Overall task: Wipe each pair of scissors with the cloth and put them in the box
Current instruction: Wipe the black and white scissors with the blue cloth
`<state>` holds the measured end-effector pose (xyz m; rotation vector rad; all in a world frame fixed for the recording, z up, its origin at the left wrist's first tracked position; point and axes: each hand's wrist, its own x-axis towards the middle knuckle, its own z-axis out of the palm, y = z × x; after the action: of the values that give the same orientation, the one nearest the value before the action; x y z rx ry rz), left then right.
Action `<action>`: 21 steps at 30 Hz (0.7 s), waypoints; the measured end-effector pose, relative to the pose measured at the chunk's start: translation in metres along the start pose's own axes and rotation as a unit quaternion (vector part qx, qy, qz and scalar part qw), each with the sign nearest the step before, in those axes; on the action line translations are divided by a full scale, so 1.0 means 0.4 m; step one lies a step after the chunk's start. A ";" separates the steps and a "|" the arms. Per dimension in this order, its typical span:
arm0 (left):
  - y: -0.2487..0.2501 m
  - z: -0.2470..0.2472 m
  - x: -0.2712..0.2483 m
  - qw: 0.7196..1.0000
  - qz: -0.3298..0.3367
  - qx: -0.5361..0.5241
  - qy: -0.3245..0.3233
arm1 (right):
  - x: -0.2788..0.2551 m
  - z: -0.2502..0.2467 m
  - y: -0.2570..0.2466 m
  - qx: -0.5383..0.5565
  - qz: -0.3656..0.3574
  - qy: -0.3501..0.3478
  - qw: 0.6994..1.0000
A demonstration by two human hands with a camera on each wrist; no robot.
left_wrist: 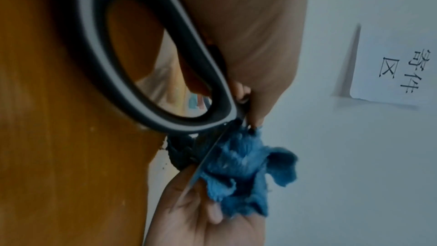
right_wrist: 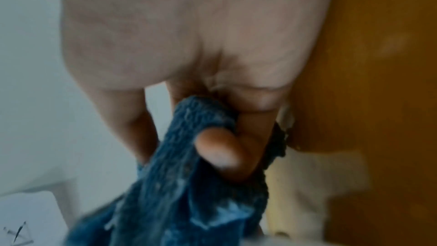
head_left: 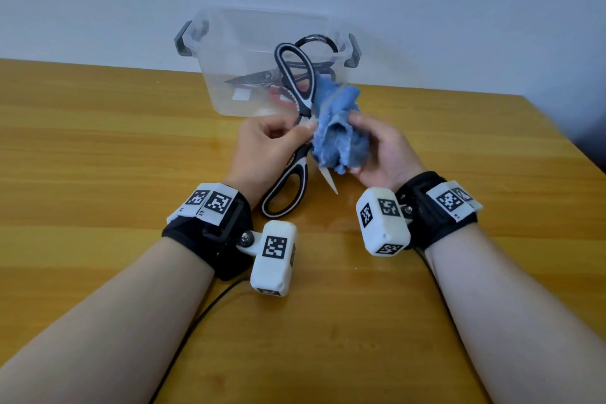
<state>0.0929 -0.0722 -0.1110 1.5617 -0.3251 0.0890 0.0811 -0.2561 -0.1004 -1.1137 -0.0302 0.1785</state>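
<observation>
A large pair of black-and-white scissors (head_left: 286, 192) is held spread wide above the table, one handle loop low by my left wrist and the other up in front of the box. My left hand (head_left: 278, 138) grips them near the pivot. My right hand (head_left: 375, 149) clutches a bunched blue cloth (head_left: 337, 131) wrapped round one blade, whose pale tip (head_left: 330, 180) pokes out below. The left wrist view shows the handle loop (left_wrist: 132, 63), the blade edge (left_wrist: 205, 158) and the cloth (left_wrist: 241, 166). In the right wrist view a finger (right_wrist: 220, 149) presses into the cloth (right_wrist: 179, 194).
A clear plastic box (head_left: 229, 43) with grey latches stands at the table's far edge against the wall. Inside lie other scissors (head_left: 255, 77), one with a black ring handle and something red. A paper sign (left_wrist: 397, 70) hangs on the wall. Cables trail off the wrist cameras.
</observation>
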 end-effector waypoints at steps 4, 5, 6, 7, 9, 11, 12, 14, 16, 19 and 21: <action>-0.003 0.001 -0.003 0.998 -0.004 0.040 -0.039 | -0.003 0.014 0.013 -0.098 -0.010 0.016 0.995; -0.003 0.000 -0.003 0.998 -0.006 0.051 -0.047 | -0.002 0.012 0.013 -0.110 -0.015 0.031 0.993; -0.003 -0.001 -0.004 0.997 -0.007 0.060 -0.053 | 0.000 0.010 0.013 -0.122 -0.018 0.047 0.991; 0.001 0.000 -0.005 0.996 -0.011 0.067 -0.056 | 0.003 0.009 0.014 -0.131 -0.021 0.059 0.989; 0.001 0.002 -0.004 0.996 -0.015 0.069 -0.056 | 0.009 0.010 0.021 -0.135 -0.027 0.079 0.987; 0.001 0.005 -0.003 0.996 -0.017 0.064 -0.052 | 0.011 0.014 0.025 -0.122 -0.038 0.096 0.987; -0.001 0.006 -0.004 0.997 -0.018 0.062 -0.047 | 0.011 0.014 0.025 -0.112 -0.045 0.103 0.987; -0.003 0.009 -0.003 0.997 -0.018 0.062 -0.041 | 0.011 0.015 0.020 -0.083 -0.059 0.115 0.988; -0.003 0.010 -0.004 0.997 -0.019 0.064 -0.042 | 0.013 0.010 0.014 -0.048 -0.064 0.138 0.987; -0.003 0.010 -0.005 0.996 -0.027 0.068 -0.048 | 0.021 -0.004 0.012 -0.016 -0.066 0.171 0.983; 0.000 0.008 -0.006 0.996 -0.035 0.061 -0.047 | 0.027 -0.021 0.009 0.040 -0.076 0.175 0.981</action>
<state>0.0900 -0.0749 -0.1119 1.6992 -0.3441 -0.0199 0.0922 -0.2605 -0.1082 -1.0456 0.2039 -0.1522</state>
